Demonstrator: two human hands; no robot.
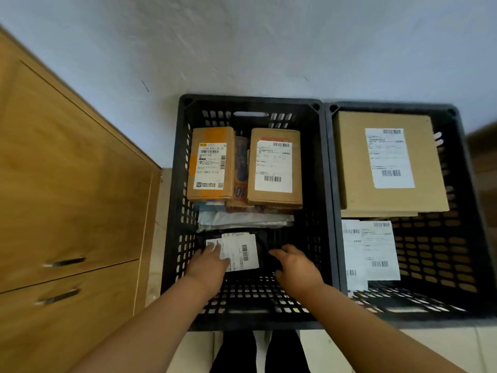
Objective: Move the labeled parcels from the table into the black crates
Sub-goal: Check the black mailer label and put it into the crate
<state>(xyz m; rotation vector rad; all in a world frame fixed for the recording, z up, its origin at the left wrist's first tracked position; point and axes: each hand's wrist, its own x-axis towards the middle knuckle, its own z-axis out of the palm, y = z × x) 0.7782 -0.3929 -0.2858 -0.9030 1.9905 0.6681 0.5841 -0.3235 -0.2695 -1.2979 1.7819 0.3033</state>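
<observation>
Now both hands (207, 261) (294, 266) on black labeled parcel (242, 251), inside left crate (174, 211).

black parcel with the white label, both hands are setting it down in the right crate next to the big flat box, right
Not quite. The head view shows both the left hand and the right hand on the black parcel in the left crate, in front of two small cardboard boxes. The big flat box lies in the right crate.
</observation>
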